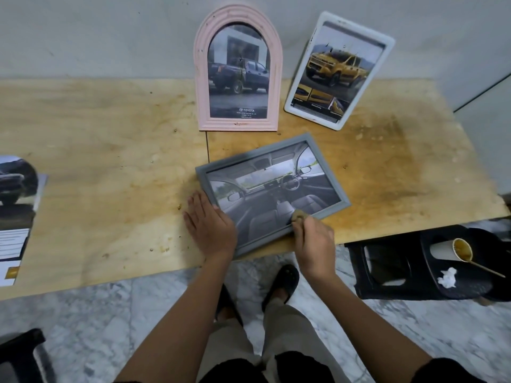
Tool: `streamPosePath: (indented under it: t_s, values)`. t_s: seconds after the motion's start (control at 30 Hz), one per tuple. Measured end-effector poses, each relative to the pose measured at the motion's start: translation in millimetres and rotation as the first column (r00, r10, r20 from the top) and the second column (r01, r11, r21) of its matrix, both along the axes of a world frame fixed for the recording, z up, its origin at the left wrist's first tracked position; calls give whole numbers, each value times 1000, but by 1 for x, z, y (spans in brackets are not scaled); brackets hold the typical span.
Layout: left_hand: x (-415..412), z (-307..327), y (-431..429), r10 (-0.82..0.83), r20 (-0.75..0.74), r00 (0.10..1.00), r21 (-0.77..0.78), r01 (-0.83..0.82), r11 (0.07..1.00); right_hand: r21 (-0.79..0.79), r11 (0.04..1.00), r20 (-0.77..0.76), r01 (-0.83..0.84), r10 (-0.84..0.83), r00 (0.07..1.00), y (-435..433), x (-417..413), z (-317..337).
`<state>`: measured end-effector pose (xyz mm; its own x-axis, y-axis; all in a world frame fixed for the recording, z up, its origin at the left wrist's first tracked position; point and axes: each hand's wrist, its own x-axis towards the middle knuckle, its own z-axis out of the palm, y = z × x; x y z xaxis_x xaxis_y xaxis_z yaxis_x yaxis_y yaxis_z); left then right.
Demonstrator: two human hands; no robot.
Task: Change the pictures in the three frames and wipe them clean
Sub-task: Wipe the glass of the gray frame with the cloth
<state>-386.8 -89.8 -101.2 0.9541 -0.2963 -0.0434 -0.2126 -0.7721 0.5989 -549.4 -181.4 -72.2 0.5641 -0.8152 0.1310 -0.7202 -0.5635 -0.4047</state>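
A grey rectangular frame lies flat near the front edge of the wooden table, showing a car-interior picture. My left hand presses flat on its lower left corner. My right hand pinches a small brownish wad of tissue against the glass at the frame's lower right. A pink arched frame with a dark pickup picture leans upright against the wall. To its right a white rectangular frame with a yellow car picture leans tilted.
Car brochure pages lie at the table's left edge. A black stool at the right holds a paper cup with a stick and a crumpled white tissue. My feet stand on marble floor below the table edge.
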Motion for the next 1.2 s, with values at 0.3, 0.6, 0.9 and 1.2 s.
streamPosePath:
  t_s: [0.3,0.6,0.9,1.2]
  values:
    - [0,1,0,-3,-11,1000,-3,3,1000,80,972,106,-219,210,972,27,20,-3]
    - [0,0,2,-25,-1,1000,5,25,1000,367,896,302,251,-370,878,-36,3,39]
    - [1,1,2,-17,-4,1000,5,17,1000,14,999,-320,-33,35,947,-48,-21,21]
    - [-1,3,0,11,-9,1000,-6,-11,1000,43,996,-239,-73,81,968,-32,-15,18]
